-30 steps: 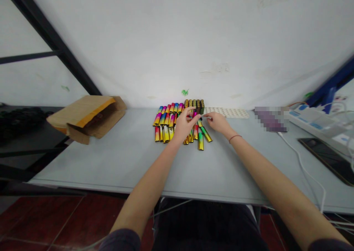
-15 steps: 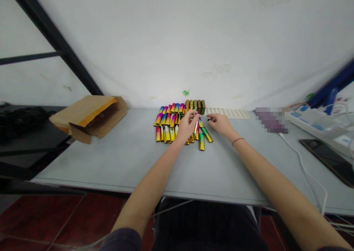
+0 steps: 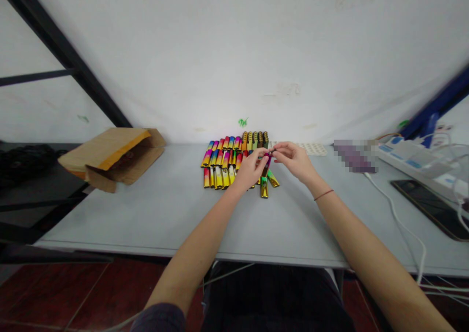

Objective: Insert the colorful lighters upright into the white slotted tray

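Observation:
My left hand [image 3: 252, 168] is closed on a shiny purple metallic case [image 3: 269, 162], shaped like a lighter shell and tilted. At the case's upper end, my right hand [image 3: 293, 160] pinches a small dark piece [image 3: 271, 150] too small to name. Rows of similar cases [image 3: 219, 177] in red, gold, pink and blue lie to the left of my hands, partly hidden by the left one. Two green-gold cases lie below my hands, one of them a loose case [image 3: 264, 188] nearest the table's front. Several upright gold-topped pieces [image 3: 255, 137] stand in a block behind my hands.
A white sheet with rows of small marks [image 3: 314, 149] lies along the wall. An open brown cardboard box [image 3: 110, 151] sits at left on the grey table [image 3: 157, 219]. At right are a phone [image 3: 427, 205], a power strip [image 3: 406, 158], white cables and a blurred purple item [image 3: 353, 157].
My right hand has come in to the left and meets the upper end of the case in my left hand. The case has shifted slightly right. The view has turned a little.

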Tool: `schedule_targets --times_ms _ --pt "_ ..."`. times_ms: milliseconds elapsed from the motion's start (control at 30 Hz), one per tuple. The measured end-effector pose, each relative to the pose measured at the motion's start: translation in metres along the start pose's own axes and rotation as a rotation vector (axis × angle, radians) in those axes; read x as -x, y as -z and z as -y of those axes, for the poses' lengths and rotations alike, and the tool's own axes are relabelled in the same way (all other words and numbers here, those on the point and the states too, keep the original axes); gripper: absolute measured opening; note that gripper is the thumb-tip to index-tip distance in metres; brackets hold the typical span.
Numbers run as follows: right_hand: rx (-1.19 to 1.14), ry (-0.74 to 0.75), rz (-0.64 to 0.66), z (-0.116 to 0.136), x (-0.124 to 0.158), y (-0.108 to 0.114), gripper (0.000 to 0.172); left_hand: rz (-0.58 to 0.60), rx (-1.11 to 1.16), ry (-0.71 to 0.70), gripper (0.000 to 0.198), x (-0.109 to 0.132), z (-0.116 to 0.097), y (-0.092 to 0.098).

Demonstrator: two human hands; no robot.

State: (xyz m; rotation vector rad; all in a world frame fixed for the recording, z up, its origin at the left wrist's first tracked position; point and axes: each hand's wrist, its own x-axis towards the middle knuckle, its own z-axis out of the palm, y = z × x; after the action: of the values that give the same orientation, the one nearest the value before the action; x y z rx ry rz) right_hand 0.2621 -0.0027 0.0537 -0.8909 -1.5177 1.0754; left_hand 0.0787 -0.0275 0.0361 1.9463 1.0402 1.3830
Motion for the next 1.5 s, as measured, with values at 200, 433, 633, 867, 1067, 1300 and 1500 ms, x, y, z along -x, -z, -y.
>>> schedule_targets --times_ms 200,433,633,867,1067,1300,1500 --pt "0.043 0.047 0.034 -0.0018 0.0019 0.0043 0.044 0.001 -0.037 0.017 0.023 -0.0002 -0.0029 -0.0007" --pt "0.058 0.048 0.048 -0.0022 0.0014 0.0052 0.041 0.020 -0.059 0.015 0.021 -0.0005 0.0041 -0.0013" --pt "0.061 0.037 -0.016 0.0000 0.0032 0.0030 0.038 0.028 -0.092 0.001 0.021 -0.0003 0.0030 -0.0009" --pt "0.102 0.056 -0.028 0.0000 0.0033 0.0044 0.040 0.040 -0.100 0.003 0.019 -0.0006 0.0007 -0.0004" --pt "0.134 0.092 -0.039 0.0022 0.0047 0.0052 0.040 0.034 -0.094 0.003 0.019 -0.0009 0.0003 -0.0015" --pt "0.175 0.130 -0.051 0.0013 0.0069 0.0027 0.036 0.044 -0.096 -0.015 0.018 -0.0009 0.0009 -0.0007" --pt "0.227 0.155 -0.043 0.0038 0.0095 0.0036 0.034 0.030 -0.084 0.005 0.019 -0.0012 0.0022 -0.0010"
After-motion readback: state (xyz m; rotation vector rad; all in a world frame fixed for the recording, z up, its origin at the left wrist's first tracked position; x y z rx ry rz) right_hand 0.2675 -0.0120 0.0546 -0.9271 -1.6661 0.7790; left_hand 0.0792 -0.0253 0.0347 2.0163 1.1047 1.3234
